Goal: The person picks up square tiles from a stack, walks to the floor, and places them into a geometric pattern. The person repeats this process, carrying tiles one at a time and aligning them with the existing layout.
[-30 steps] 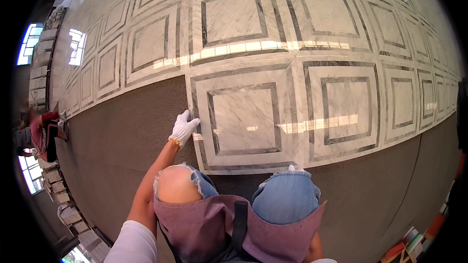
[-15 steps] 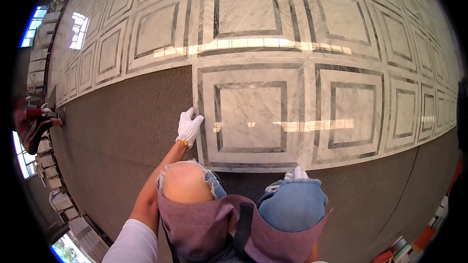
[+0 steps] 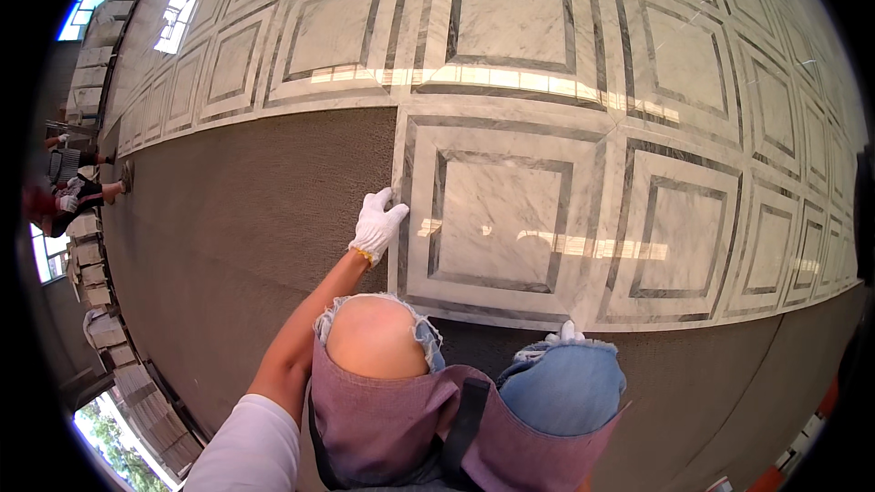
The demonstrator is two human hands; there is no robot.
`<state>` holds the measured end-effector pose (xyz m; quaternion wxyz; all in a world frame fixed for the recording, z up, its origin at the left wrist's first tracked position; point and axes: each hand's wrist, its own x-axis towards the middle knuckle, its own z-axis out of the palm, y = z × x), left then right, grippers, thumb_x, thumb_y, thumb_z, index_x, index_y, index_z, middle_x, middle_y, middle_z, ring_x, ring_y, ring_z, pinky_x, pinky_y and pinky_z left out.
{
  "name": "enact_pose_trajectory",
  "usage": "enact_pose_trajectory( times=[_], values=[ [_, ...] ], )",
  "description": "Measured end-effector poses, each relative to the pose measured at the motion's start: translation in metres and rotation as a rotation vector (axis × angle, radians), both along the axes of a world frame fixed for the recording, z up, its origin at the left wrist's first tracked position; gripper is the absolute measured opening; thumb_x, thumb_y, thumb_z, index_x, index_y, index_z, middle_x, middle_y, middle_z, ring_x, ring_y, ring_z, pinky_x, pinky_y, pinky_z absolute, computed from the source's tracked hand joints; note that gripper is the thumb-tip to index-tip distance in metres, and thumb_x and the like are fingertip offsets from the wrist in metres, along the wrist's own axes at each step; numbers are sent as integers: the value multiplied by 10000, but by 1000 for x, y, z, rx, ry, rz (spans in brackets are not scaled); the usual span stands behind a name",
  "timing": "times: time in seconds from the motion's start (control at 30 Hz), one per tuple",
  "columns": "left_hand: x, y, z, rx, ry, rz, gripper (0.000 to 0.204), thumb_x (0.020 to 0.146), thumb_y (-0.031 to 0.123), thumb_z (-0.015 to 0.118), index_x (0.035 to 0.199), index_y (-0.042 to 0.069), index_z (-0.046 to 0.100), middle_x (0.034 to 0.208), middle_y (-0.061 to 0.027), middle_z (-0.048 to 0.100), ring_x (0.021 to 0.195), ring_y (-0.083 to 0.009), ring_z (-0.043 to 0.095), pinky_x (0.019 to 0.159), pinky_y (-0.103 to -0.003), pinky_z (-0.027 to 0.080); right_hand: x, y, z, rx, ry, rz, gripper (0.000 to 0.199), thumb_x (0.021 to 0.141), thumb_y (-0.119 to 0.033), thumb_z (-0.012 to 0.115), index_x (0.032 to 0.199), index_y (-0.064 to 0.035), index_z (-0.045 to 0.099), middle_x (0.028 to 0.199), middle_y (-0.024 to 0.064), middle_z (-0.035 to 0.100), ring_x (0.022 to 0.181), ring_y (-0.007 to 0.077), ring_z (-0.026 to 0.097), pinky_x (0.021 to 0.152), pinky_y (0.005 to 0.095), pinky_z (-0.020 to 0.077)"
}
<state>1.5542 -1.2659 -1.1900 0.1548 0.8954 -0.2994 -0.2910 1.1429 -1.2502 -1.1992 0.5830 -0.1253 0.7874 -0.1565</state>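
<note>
The left hand [image 3: 377, 226], in a white glove, rests with loosely spread fingers on the left edge of the nearest marble tile [image 3: 499, 210], holding nothing. The tile lies flat, its left and near edges bordering the grey mortar bed [image 3: 246, 228]. The right hand [image 3: 567, 333] touches the tile's near edge, mostly hidden behind the knee [image 3: 565, 387]; its grip cannot be told.

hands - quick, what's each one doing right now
Left hand: open, gloved, holding nothing, fingers on the marble tile edge.
Right hand: mostly hidden behind the knee; cannot be told.
</note>
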Motion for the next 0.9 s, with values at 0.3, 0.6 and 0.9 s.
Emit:
enact_pose_trajectory(
  times=[0.3,0.6,0.9],
  values=[
    [-2,8,-9,-17,-30,-24,652,774,339,648,1308,2,487,1117,-214,510,1031,-353,536,906,-409,441,8,-9,22,115,-121,-288,250,999,-315,462,898,-93,513,694,12,494,558,124,445,490,303,396],
    [-9,-6,-3,35,-134,-60,621,753,310,642,1265,-9,493,1127,-222,486,1077,-377,501,916,-435,428,-12,-24,-11,321,-264,311,310,981,-365,475,1069,-78,552,854,45,604,753,137,569,579,339,483],
    [-6,-13,10,67,-57,-72,639,726,298,653,1252,-15,473,1081,-236,512,1053,-396,509,924,-434,421,-1,-11,-45,178,-167,149,270,868,-259,672,972,-24,589,679,91,586,468,168,559,368,304,414]
  ],
)
